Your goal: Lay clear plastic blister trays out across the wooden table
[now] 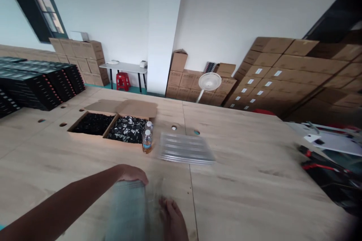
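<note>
Left hand (pixel 132 175) draped over far end of blurry clear bag (pixel 127 207), fingers curled on it. Right hand (pixel 172 216) beside it, flat, grip unclear tbh. Bag at near table (pixel 254 180) edge. Imo: hold steady, smooth it flat.

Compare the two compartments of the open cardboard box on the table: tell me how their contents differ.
The left compartment holds a uniformly black, fine-grained mass; the right compartment holds dark material flecked with white, leaf-like shapes. Two bottles stand against the right compartment's front corner; nothing stands by the left compartment. Both sit side by side in one box, flaps open, beyond the left hand and right hand.
</note>
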Demonstrator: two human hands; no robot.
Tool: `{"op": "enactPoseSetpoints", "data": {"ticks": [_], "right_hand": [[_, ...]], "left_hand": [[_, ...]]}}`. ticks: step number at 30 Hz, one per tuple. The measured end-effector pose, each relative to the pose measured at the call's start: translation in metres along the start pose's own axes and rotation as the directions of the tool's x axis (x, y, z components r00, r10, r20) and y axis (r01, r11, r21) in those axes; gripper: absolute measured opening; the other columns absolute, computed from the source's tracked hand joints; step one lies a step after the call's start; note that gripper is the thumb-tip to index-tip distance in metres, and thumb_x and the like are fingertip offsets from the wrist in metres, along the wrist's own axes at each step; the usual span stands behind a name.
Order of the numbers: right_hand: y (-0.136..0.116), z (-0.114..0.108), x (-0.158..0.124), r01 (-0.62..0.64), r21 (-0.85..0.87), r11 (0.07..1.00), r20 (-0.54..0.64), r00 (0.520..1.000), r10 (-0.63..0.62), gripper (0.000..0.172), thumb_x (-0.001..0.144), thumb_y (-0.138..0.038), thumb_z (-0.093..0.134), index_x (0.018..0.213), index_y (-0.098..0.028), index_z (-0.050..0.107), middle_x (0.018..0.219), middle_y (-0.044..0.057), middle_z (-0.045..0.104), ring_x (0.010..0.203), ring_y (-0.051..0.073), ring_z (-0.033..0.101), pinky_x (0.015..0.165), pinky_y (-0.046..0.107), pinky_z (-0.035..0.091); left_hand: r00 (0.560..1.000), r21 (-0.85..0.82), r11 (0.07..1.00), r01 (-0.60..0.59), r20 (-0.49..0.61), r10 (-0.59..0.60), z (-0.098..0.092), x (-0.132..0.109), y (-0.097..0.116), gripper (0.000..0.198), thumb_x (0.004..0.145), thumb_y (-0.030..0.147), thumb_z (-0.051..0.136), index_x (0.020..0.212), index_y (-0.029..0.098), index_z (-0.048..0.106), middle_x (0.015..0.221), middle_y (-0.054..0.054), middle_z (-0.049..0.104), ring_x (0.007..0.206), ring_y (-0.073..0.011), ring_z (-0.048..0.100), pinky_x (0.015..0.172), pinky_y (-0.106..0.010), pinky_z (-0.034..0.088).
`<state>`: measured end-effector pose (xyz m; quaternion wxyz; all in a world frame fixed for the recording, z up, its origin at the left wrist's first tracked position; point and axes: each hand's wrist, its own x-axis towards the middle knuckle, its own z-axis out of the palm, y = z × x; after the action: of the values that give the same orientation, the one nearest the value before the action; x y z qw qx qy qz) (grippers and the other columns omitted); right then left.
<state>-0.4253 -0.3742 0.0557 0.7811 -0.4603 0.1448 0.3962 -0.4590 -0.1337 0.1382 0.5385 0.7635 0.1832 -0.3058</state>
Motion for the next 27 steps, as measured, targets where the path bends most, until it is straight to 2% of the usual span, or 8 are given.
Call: {"op": "enactPoseSetpoints", "data": {"ticks": [3,6,10,13,17,22,24,27], "right_hand": [[-0.017,-0.022,0.031,0.032,-0.23,0.973,-0.054,0.998,-0.045,0.038,0.052,-0.055,0.075,0.066,-0.022,0.06,0.078,0.005,0.07,0.086,0.024,0.066,0.078,0.035,0.051],[-0.037,-0.037,0.055,0.101,-0.532,0.841,-0.085,0.982,-0.171,0.035,0.055,-0.056,0.067,0.059,-0.023,0.055,0.068,0.006,0.066,0.08,0.028,0.065,0.072,0.038,0.049],[-0.047,-0.029,0.047,0.225,-0.704,0.674,-0.04,0.934,-0.355,0.025,0.058,-0.046,0.067,0.067,-0.023,0.061,0.076,0.006,0.066,0.086,0.027,0.061,0.077,0.036,0.045],[-0.029,0.002,0.015,0.286,-0.731,0.619,0.183,0.957,-0.225,0.025,0.07,-0.047,0.059,0.07,-0.022,0.064,0.073,0.004,0.066,0.074,0.022,0.059,0.07,0.033,0.044],[-0.008,0.024,-0.013,0.291,-0.595,0.749,0.379,0.924,-0.058,0.028,0.068,-0.047,0.067,0.065,-0.02,0.062,0.087,0.005,0.07,0.077,0.019,0.061,0.069,0.03,0.046],[-0.048,-0.035,0.025,0.096,-0.438,0.894,0.137,0.99,-0.039,0.045,0.063,-0.062,0.07,0.08,-0.02,0.065,0.099,0.009,0.072,0.098,0.025,0.065,0.078,0.035,0.051],[-0.069,-0.064,0.051,0.096,-0.506,0.857,0.028,0.995,-0.095,0.051,0.058,-0.066,0.068,0.078,-0.019,0.063,0.095,0.012,0.072,0.094,0.026,0.067,0.078,0.037,0.052],[-0.087,-0.089,0.081,0.109,-0.712,0.694,-0.066,0.973,-0.22,0.053,0.06,-0.069,0.058,0.075,-0.018,0.061,0.087,0.015,0.072,0.09,0.031,0.068,0.078,0.043,0.052]], "left_hand": [[0.992,-0.12,0.986,0.113,-0.044,-0.119,0.002,0.001,-0.014,0.03,0.065,0.046,0.066,0.082,0.023,0.073,0.079,0.002,0.067,0.08,-0.0217,0.06,0.074,-0.03,0.043],[0.979,-0.2,0.961,0.189,-0.031,-0.199,0.004,0.0,-0.027,0.035,0.064,0.051,0.066,0.085,0.024,0.074,0.079,0.001,0.069,0.076,-0.023,0.062,0.073,-0.032,0.044],[0.98,-0.176,0.969,0.174,-0.064,-0.188,0.004,-0.002,-0.03,0.036,0.065,0.052,0.066,0.087,0.025,0.075,0.087,0.0,0.071,0.083,-0.0244,0.063,0.077,-0.032,0.044],[0.989,-0.129,0.983,0.128,-0.061,-0.137,0.005,0.002,-0.023,0.036,0.064,0.053,0.067,0.083,0.024,0.075,0.086,0.0,0.072,0.084,-0.0242,0.063,0.076,-0.031,0.043],[0.996,-0.086,0.992,0.088,0.013,-0.088,0.008,0.012,-0.015,0.038,0.062,0.055,0.068,0.076,0.021,0.075,0.072,-0.001,0.07,0.07,-0.0215,0.06,0.07,-0.03,0.042],[0.995,-0.103,0.989,0.103,0.018,-0.102,0.004,0.013,-0.022,0.041,0.061,0.059,0.069,0.074,0.02,0.075,0.069,-0.002,0.069,0.065,-0.0209,0.06,0.067,-0.03,0.042],[0.995,-0.126,0.987,0.101,0.016,-0.099,0.002,0.01,-0.026,0.041,0.062,0.059,0.068,0.074,0.02,0.075,0.07,-0.002,0.069,0.067,-0.021,0.061,0.068,-0.029,0.042],[0.995,-0.15,0.984,0.1,0.015,-0.099,0.0,0.005,-0.026,0.039,0.064,0.056,0.068,0.076,0.02,0.075,0.07,-0.002,0.068,0.069,-0.021,0.061,0.07,-0.029,0.042]]}}
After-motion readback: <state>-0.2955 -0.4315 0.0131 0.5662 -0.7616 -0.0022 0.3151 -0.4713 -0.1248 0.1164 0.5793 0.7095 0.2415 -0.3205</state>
